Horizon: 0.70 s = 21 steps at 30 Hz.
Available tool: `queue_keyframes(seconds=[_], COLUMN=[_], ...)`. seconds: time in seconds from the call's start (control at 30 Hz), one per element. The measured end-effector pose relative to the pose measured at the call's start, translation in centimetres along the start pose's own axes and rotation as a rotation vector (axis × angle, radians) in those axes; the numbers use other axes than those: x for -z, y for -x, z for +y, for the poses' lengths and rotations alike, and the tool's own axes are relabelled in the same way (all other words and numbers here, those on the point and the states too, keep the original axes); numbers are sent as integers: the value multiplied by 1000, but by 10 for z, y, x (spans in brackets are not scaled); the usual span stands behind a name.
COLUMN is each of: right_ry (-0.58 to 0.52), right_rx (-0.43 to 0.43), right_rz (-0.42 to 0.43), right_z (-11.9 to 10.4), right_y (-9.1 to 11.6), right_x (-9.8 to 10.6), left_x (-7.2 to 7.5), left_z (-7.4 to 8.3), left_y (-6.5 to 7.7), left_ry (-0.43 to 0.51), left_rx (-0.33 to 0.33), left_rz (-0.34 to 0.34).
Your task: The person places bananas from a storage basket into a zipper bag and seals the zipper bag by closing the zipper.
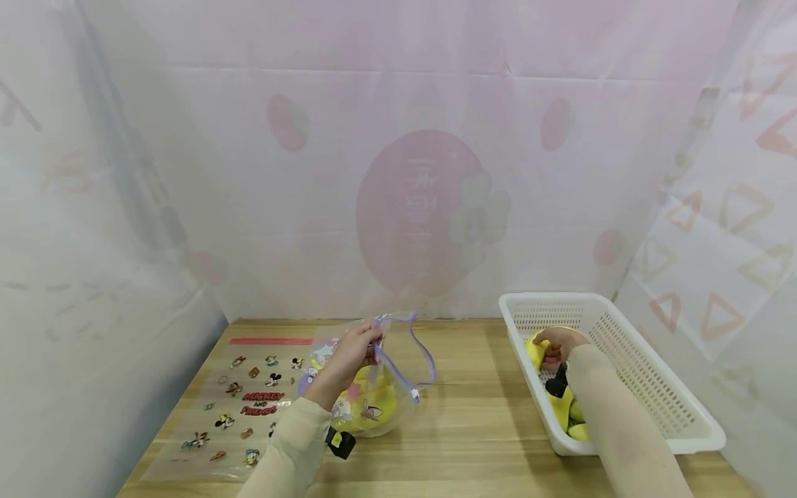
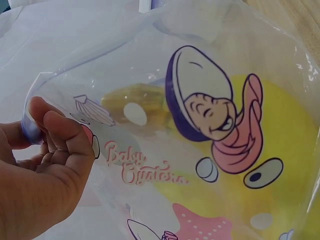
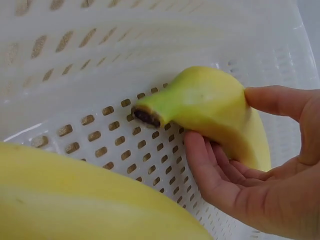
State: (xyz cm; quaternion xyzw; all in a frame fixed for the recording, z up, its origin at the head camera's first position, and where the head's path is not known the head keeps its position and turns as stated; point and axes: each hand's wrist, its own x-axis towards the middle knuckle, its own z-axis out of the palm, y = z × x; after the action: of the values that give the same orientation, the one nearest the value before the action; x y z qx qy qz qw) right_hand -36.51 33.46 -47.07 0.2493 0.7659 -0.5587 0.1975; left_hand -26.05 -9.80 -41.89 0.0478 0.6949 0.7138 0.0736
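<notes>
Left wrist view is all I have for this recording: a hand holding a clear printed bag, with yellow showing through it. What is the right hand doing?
Observer: The right hand grips a banana.
Operator: Where, exactly? Nothing in my view shows it.
Observer: Inside a white basket with slotted walls.
Operator: And what's to the left of the held bag?
Observer: A second bag, lying flat on the table and printed "Mickey and Friends".

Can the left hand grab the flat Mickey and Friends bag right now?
Probably not without letting go: the left hand grips the purple-edged bag. The flat bag lies close by, though.
</notes>
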Motion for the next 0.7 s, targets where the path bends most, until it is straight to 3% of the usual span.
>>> queue_keyframes(seconds=[0.3, 0.7], right_ry=[13, -16], right_rx=[-14, -5], right_rz=[88, 29], right_z=[5, 8], right_y=[1, -3], right_x=[-3, 0], left_x=[1, -4], left_z=[-4, 3], left_y=[-2, -1], left_ry=[2, -13], left_rx=[25, 6], left_rz=[11, -11])
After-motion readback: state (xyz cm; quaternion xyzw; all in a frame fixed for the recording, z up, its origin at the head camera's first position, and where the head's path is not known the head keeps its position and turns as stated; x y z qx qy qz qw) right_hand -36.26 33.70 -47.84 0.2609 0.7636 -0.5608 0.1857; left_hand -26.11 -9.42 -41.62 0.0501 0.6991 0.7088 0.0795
